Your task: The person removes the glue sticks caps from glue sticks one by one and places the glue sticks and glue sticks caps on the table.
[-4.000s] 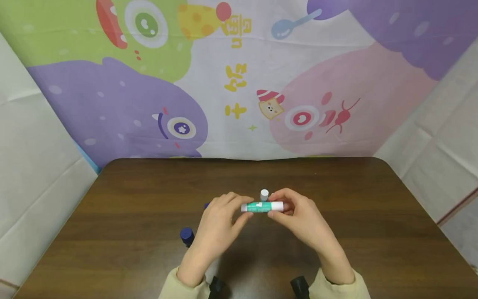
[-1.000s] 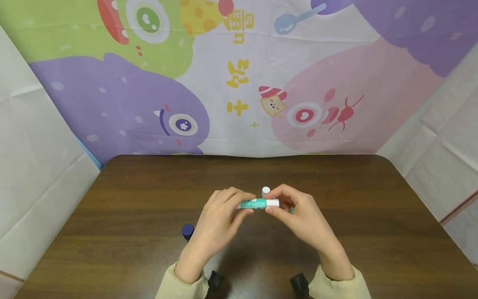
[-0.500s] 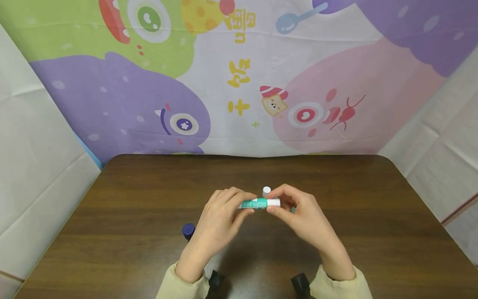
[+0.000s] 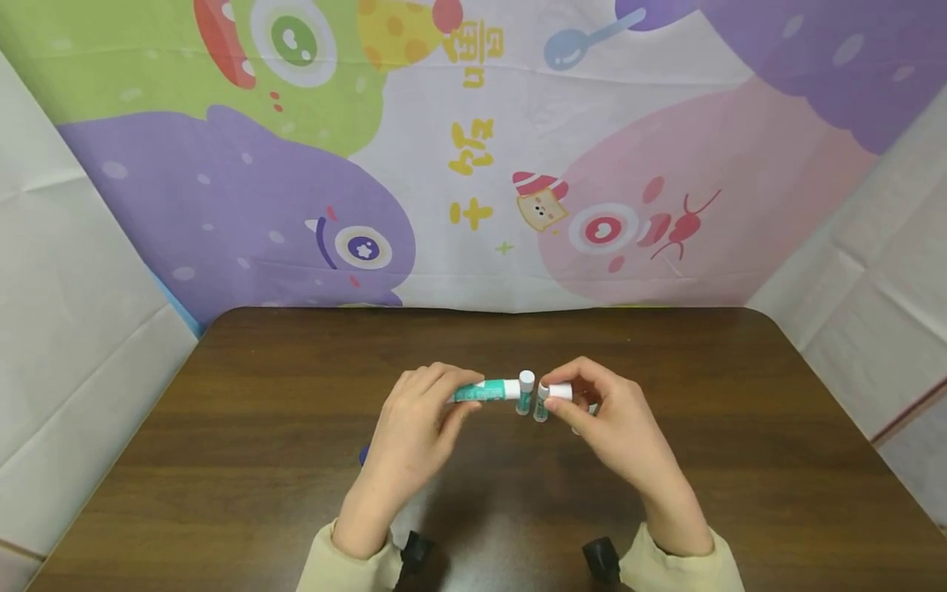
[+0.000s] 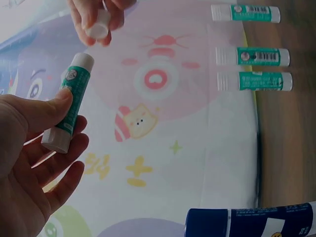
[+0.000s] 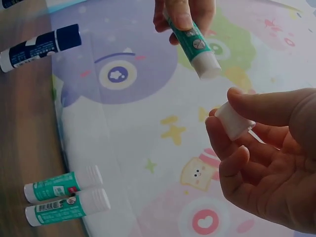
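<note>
In the head view my left hand (image 4: 414,423) pinches a green-and-white glue stick (image 4: 482,391) between thumb and fingers, held roughly level above the table. My right hand (image 4: 617,415) pinches a white cap (image 4: 560,391), apart from the stick. The left wrist view shows the glue stick (image 5: 74,96) slanting, its white end (image 5: 83,61) facing the cap (image 5: 98,25). From the right wrist, the cap (image 6: 234,121) sits between thumb and fingertips. Two capped green glue sticks (image 4: 525,393) stand upright between the hands; another is mostly hidden by the right hand.
A dark blue glue stick (image 6: 42,48) stands near my left forearm, mostly hidden in the head view; another dark blue item (image 6: 11,3) shows at the corner. A brown wooden table (image 4: 281,386) meets a cartoon-printed cloth (image 4: 473,271) behind.
The white cap has come off the glue stick. My left hand has moved left with the stick, my right hand right with the cap. Standing glue sticks now show between them.
</note>
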The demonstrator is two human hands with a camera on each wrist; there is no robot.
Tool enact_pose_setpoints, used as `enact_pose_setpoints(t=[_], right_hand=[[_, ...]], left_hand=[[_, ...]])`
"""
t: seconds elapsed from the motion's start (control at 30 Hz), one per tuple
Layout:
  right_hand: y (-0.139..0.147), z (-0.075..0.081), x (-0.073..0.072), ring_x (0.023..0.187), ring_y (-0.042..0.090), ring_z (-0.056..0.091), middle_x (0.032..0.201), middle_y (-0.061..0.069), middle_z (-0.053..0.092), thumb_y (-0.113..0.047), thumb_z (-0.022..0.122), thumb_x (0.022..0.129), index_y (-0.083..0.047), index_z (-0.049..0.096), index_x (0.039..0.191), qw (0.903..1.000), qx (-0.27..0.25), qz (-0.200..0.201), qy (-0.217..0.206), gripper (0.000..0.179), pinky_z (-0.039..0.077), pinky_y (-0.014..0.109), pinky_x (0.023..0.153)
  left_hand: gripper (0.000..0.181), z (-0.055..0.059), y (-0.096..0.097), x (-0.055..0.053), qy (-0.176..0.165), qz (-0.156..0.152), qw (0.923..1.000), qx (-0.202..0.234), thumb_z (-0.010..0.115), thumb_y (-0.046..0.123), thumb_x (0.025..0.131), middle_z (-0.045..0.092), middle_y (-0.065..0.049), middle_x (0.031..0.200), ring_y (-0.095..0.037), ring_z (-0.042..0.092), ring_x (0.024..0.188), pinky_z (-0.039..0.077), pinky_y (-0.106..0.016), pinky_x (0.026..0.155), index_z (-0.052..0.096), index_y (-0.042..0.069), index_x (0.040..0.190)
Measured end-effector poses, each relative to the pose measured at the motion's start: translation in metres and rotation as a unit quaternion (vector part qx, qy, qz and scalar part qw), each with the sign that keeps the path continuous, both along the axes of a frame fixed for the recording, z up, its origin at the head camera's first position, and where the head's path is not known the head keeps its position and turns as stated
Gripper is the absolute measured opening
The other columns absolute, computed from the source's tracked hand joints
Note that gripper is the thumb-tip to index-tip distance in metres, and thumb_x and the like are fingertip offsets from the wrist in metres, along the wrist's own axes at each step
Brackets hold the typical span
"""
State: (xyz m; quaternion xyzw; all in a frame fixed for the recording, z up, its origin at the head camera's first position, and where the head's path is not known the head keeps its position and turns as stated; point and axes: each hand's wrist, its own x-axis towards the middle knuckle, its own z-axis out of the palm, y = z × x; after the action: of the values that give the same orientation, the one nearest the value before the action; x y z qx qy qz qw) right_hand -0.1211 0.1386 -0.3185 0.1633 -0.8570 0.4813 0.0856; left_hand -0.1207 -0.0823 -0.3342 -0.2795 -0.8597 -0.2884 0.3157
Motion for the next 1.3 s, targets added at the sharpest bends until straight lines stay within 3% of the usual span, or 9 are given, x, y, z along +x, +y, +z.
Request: enact_pose_setpoints(t=[0.37,0.63,0.93,1.0,1.17,1.3], right_hand=[[0.001,0.002,0.000,0.055,0.010,0.049,0.070,0.000,0.057,-0.013,0.071,0.078,-0.015,0.064,0.094,0.9999,-0.009,-0.005,0.003,0.018,0.045,0.024,0.047],[0.000,0.002,-0.001,0.053,0.009,0.046,0.064,-0.001,0.053,-0.016,0.071,0.079,-0.015,0.064,0.094,0.9999,-0.010,-0.012,0.007,0.016,0.041,0.022,0.046],[-0.001,-0.001,-0.002,0.054,0.011,0.049,0.066,-0.002,0.055,-0.021,0.068,0.081,-0.019,0.064,0.094,0.9996,-0.011,-0.024,-0.012,0.013,0.043,0.024,0.046],[-0.001,-0.001,-0.002,0.054,0.011,0.049,0.067,-0.002,0.056,-0.021,0.068,0.082,-0.020,0.064,0.094,0.9996,-0.011,-0.025,-0.013,0.013,0.043,0.024,0.046],[-0.002,-0.002,-0.003,0.056,0.010,0.050,0.069,-0.003,0.057,-0.020,0.068,0.081,-0.018,0.065,0.097,0.9996,-0.006,-0.026,-0.006,0.016,0.043,0.023,0.046],[-0.003,-0.004,-0.004,0.059,0.011,0.046,0.069,-0.004,0.054,-0.017,0.071,0.078,-0.017,0.066,0.095,0.9994,0.008,-0.031,0.012,0.018,0.039,0.021,0.048]], left_hand=[[0.020,-0.003,0.002,-0.002,-0.007,0.019,0.9994,0.027,0.068,0.020,0.080,0.065,0.004,0.089,-0.013,0.057,0.079,0.039,-0.031,0.084,0.064,0.012,0.098],[0.021,-0.006,0.003,-0.004,-0.008,0.077,0.9960,0.043,0.072,0.017,0.077,0.067,0.002,0.083,-0.011,0.058,0.068,0.041,-0.030,0.079,0.066,0.011,0.096],[0.023,-0.009,0.008,-0.002,-0.092,0.097,0.9847,0.113,0.071,0.020,0.077,0.067,0.002,0.075,-0.009,0.046,0.054,0.043,-0.033,0.078,0.065,0.010,0.098],[0.024,-0.011,0.009,-0.003,-0.091,0.094,0.9850,0.113,0.070,0.018,0.078,0.067,0.001,0.078,-0.008,0.041,0.051,0.043,-0.033,0.078,0.064,0.010,0.100],[0.034,-0.014,0.012,-0.005,-0.087,0.100,0.9855,0.106,0.068,0.015,0.080,0.066,-0.003,0.091,-0.009,0.044,0.058,0.043,-0.032,0.071,0.062,0.008,0.113],[0.030,-0.016,0.015,-0.004,-0.114,0.101,0.9816,0.115,0.066,0.016,0.083,0.063,0.000,0.091,-0.012,0.043,0.062,0.039,-0.030,0.065,0.062,0.011,0.112]])
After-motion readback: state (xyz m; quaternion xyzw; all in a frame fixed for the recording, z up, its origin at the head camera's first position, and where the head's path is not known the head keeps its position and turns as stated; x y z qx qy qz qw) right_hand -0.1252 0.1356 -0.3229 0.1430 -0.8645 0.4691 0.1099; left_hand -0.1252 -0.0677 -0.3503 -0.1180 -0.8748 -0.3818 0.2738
